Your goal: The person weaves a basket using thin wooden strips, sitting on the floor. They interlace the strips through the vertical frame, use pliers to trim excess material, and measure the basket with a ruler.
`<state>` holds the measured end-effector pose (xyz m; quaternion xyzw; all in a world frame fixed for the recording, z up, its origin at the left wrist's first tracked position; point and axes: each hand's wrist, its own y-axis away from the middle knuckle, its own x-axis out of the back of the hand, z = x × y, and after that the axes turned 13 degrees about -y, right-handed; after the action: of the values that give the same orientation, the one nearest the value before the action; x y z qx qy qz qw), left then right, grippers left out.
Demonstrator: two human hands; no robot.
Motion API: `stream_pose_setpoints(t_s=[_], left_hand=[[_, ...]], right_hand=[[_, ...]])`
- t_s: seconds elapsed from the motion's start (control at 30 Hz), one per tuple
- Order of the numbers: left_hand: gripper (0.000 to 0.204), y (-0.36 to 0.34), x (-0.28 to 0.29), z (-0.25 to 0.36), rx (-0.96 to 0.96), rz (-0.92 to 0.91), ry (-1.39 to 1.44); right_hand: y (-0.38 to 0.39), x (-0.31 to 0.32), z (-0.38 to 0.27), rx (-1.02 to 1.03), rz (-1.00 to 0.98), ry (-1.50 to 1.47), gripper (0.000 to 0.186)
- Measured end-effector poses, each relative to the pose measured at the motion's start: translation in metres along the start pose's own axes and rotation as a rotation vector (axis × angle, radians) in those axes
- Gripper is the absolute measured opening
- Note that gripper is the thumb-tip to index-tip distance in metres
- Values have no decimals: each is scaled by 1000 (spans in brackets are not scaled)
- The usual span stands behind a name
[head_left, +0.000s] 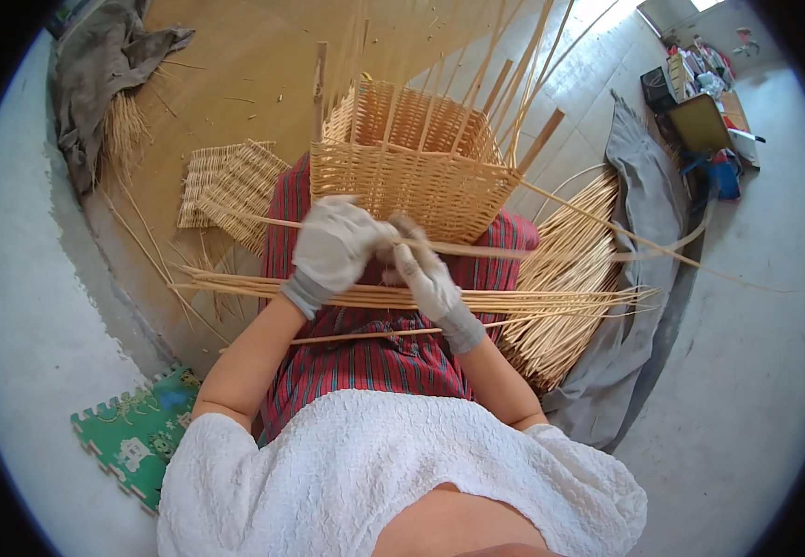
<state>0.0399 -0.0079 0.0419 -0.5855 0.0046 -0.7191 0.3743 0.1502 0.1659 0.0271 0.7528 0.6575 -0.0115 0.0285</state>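
A half-woven wicker basket [412, 181] rests on my knees, its tall upright stakes pointing away from me. Just in front of its near wall, my two gloved hands meet around one pale wicker rod [486, 251]. My left hand [335, 243] is closed on it, slightly smeared by motion. Beside it, my right hand [428, 278] pinches the same rod with thumb and fingers; the exact grip is partly hidden between the gloves. The rod sticks out to the left and sweeps far right in a blurred curve. Across my lap, under the wrists, lies a bunch of loose rods [504, 301].
A thick bundle of rods [565, 288] lies on grey cloth [639, 186] to the right. Flat woven panels [235, 186] lie left of my knees. More cloth [105, 56] covers rods at far left. A green foam mat [133, 436] is at lower left; assorted boxes [699, 121] stand far right.
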Motion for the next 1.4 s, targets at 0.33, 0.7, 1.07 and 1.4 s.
stream_pose_setpoints(t_s=[0.33, 0.7, 1.07, 1.4], left_hand=[[32, -31, 4, -49, 421, 105, 148], [56, -30, -26, -63, 573, 54, 84], [35, -61, -25, -49, 709, -5, -113], [38, -101, -40, -50, 611, -180, 154]], right_hand=[[-32, 122, -60, 406, 457, -335, 18], [0, 136, -42, 537, 817, -348, 11], [9, 132, -59, 541, 659, -130, 15], [-9, 171, -37, 413, 342, -298, 20]])
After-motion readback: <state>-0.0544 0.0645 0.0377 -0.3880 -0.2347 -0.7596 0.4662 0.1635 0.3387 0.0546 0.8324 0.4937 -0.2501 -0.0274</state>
